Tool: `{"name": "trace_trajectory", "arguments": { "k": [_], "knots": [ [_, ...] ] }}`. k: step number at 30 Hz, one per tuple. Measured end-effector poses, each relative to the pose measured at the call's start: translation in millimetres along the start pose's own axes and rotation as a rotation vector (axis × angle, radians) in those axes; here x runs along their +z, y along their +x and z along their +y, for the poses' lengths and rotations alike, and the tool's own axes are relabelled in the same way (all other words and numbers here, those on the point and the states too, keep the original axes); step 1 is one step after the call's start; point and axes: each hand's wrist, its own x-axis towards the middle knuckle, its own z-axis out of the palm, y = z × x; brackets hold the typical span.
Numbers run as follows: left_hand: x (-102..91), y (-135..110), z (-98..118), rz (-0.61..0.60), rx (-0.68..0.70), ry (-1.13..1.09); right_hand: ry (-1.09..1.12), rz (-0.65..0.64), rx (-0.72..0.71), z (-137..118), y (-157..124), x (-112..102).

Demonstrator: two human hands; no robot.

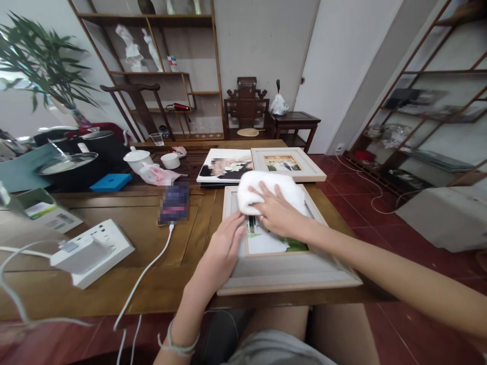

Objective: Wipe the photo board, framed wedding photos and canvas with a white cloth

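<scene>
Cloth [266,190], soft and light, lies on the frame [289,271] at the table [114,228] edge; right hand [279,213] presses it, fingers spread; left hand [224,251] rests flat on the left rail, unclenched; glass likely fragile; hold rails.

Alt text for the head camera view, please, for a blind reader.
A person's right hand presses a white cloth onto a framed photo lying flat on a wooden table, while the left hand rests on the frame's left edge. A phone and power strip lie to its left.

Charging phone [174,203], white power strip [99,249], blue box [111,182], white teapot [137,158], leafy plant [41,61]
</scene>
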Motion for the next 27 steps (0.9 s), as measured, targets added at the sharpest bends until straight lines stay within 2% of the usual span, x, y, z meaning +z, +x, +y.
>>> {"name": "trace_trajectory", "arguments": {
  "k": [3, 7, 13, 17, 23, 27],
  "knots": [
    [-1.2, -0.9, 2.3, 0.090, -0.023, -0.057, 0.041, -0.067, -0.083, -17.5, -1.2, -0.1],
    [1.4, -1.6, -0.9, 0.192, -0.055, -0.061, 0.073, -0.140, -0.133, -39.5, -25.6, -6.5],
    [3.4, -0.3, -7.0, 0.126, -0.007, -0.010, 0.112, -0.175, -0.325, -56.4, -64.9, -14.4],
    [2.8, 0.7, -6.9, 0.077, -0.004, 0.043, 0.163, -0.199, -0.369, -47.5, -84.1, -19.2],
    [2.4, 0.4, -5.3, 0.005, -0.005, 0.064, 0.127, -0.232, -0.185, -22.6, -116.5, -31.3],
    [2.8, 0.5, -5.1, -0.046, 0.013, 0.099, 0.112, -0.241, -0.093, 8.6, -130.6, -46.6]
  ]
}}
